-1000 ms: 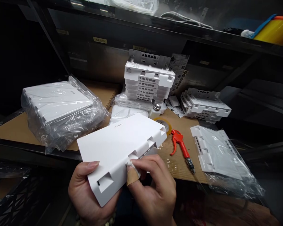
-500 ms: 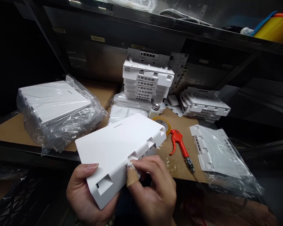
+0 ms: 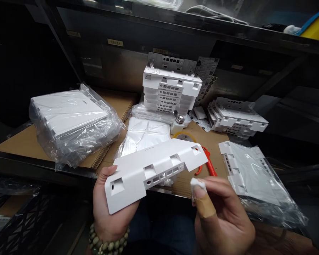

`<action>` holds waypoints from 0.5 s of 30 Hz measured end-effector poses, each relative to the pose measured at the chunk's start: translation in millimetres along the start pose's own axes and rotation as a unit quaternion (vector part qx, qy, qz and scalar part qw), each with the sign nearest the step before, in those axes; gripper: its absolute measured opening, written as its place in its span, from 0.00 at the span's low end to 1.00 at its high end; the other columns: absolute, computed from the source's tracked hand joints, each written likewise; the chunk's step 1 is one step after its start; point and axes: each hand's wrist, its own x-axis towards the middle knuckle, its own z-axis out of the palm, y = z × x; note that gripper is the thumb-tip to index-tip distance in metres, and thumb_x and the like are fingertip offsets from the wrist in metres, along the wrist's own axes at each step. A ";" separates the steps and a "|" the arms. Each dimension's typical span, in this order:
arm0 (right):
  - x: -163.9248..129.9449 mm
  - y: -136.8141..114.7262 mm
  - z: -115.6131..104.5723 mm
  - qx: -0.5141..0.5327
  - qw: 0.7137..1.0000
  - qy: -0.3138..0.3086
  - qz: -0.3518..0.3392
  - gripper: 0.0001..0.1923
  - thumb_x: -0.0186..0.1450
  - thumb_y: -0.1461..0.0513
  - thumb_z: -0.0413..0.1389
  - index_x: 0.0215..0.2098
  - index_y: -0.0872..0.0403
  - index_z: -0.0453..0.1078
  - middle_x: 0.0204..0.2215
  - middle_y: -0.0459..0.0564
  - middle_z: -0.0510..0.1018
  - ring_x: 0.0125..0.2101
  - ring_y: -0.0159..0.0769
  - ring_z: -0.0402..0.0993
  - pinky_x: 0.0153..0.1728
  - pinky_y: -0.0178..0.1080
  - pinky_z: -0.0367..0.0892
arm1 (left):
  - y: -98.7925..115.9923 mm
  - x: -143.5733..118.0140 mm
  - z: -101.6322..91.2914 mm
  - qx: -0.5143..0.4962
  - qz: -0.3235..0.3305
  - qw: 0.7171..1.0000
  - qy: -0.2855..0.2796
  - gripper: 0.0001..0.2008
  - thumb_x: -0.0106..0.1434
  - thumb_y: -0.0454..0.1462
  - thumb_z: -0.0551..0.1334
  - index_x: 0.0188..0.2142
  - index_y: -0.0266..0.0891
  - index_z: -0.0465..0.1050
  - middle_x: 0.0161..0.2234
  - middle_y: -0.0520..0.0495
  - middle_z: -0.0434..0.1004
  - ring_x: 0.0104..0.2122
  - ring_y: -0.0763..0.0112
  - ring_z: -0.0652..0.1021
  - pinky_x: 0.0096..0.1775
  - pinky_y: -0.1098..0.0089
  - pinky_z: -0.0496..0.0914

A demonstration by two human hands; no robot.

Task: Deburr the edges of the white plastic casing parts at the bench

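Note:
A white plastic device cover (image 3: 159,166) with port cut-outs along its near side is tilted up in front of me. My left hand (image 3: 114,205) grips its left end, thumb on top and fingers underneath. Apart from the cover, to its lower right, my right hand (image 3: 223,212) pinches a small white cloth wad (image 3: 197,185) between thumb and fingers. A tan bandage (image 3: 205,205) wraps that thumb. Behind the cover's right end lies a red air blow gun (image 3: 209,163), partly hidden by it.
Bagged white covers (image 3: 69,109) lie on cardboard at left. Stacked covers (image 3: 172,85) stand at the back, with another stack (image 3: 238,117) to the right. A metal-topped bottle (image 3: 178,123), yellow tape roll (image 3: 184,136), plastic bags (image 3: 147,132) and a wrapped cover (image 3: 251,173) sit nearby.
My right hand has drawn away from the cover to the right, still pinching the cloth wad. The cover has turned so its port side faces me more. The view has shifted slightly.

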 end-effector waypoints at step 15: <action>-12.3 -8.0 9.7 -0.031 0.976 -0.216 -0.026 0.10 0.64 0.70 0.63 0.41 0.51 0.78 0.32 0.46 0.79 0.31 0.32 0.77 0.28 0.32 0.72 | -7.5 -0.6 2.2 0.001 0.039 0.996 -0.078 0.17 0.58 0.32 0.58 0.45 0.36 0.78 0.29 0.44 0.85 0.30 0.55 0.84 0.43 0.51 0.81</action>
